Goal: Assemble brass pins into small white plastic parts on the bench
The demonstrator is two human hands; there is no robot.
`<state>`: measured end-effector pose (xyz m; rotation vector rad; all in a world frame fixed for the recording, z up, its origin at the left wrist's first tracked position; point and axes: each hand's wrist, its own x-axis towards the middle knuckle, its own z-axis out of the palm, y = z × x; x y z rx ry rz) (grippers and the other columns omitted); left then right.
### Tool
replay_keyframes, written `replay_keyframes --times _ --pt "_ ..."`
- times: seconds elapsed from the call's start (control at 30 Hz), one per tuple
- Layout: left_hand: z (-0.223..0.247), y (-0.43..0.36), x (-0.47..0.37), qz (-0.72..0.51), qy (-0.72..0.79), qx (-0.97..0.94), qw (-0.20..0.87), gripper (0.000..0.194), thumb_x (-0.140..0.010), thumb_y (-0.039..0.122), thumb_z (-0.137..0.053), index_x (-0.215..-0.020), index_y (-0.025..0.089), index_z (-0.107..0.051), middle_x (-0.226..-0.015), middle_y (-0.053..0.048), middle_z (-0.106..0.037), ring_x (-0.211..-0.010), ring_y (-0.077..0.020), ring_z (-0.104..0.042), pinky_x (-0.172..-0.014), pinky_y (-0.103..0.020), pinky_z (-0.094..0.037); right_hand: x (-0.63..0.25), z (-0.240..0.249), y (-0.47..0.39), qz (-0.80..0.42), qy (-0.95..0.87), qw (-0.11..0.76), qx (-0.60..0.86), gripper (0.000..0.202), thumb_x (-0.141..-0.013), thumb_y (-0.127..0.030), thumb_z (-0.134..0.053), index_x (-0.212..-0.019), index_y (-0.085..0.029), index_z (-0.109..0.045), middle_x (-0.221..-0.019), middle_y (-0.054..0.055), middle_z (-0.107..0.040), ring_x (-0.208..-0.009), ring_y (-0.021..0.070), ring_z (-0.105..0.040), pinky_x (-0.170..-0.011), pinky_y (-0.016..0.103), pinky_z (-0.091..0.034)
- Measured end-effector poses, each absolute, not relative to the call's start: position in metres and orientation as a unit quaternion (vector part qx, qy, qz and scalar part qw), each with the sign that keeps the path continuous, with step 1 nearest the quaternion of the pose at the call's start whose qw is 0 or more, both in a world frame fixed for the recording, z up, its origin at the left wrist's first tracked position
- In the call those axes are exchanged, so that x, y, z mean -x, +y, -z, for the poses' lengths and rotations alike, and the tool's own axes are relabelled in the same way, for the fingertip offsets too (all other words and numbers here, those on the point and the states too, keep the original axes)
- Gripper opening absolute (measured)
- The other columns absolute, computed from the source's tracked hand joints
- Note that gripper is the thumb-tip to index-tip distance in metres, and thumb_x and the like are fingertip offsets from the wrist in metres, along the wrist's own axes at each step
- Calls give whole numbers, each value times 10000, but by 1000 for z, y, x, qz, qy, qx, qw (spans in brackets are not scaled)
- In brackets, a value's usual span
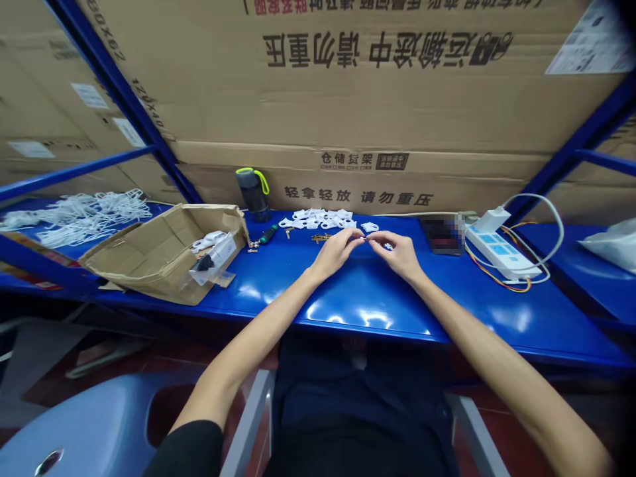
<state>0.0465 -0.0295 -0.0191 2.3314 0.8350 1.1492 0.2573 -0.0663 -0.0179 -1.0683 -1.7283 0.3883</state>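
Above the blue table (278, 278), my left hand (338, 253) and my right hand (398, 254) meet fingertip to fingertip. Both are closed in a pinch on a small white piece (364, 238), too small to name. Just behind them lies a heap of white plastic parts (322, 218), with a single white part (369, 226) to its right. Small brass-coloured pieces (320, 238) lie next to my left hand. A few tiny white bits (388, 246) show by my right hand, partly hidden by it.
Left stands an open cardboard box (144, 252) with bagged parts. Near it are a green-handled screwdriver (268, 234) and a dark bottle (253, 195). On the right lie a dark flat object (442, 235), partly blurred, and a power strip (504, 252) with cables. Cardboard (348, 106) backs the table.
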Motion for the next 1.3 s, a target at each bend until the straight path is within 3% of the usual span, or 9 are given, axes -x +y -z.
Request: replay_keyframes --times 0.23,0.57,1.0,1.2,1.3 --pt "16 -27 -41 -437 285 -832 187 210 -1058 364 -587 -1057 197 -715 -1067 -53 -751 -978 -195 -686 -941 -327 -527 -259 16 -67 -180 -715 515 437 267 -931 -466 -688 -1016 -246 -814 -982 41 -815 -796 227 -705 -763 372 -559" --pt "13 -31 -42 -444 300 -823 189 278 -1033 445 -618 -1046 206 -759 -1025 -53 -752 -822 -177 -641 -877 -346 -544 -261 17 -66 -192 -718 507 437 294 -930 -499 -691 -1026 -253 -821 -1030 48 -823 -857 250 -730 -787 384 -578" --pt "13 -29 -39 -395 319 -847 157 290 -1044 454 -590 -1057 212 -748 -1101 -47 -775 -864 -191 -655 -880 -351 -536 -264 19 -65 -220 -726 489 431 260 -928 -442 -715 -1072 -266 -842 -1102 45 -823 -1002 292 -769 -922 427 -602" --pt "12 -28 -38 -395 314 -849 157 291 -1050 456 -582 -1062 214 -743 -1101 -42 -771 -869 -190 -646 -884 -353 -528 -265 24 -59 -286 -696 515 410 397 -888 -516 -774 -1182 -249 -785 -1155 66 -809 -1073 304 -772 -992 444 -609" --pt "13 -28 -38 -395 312 -848 165 290 -1046 455 -589 -1060 209 -742 -1092 -43 -768 -868 -189 -642 -889 -346 -519 -265 25 -58 -307 -687 520 404 420 -869 -567 -783 -1127 -237 -760 -1107 75 -812 -1020 297 -783 -980 450 -614"
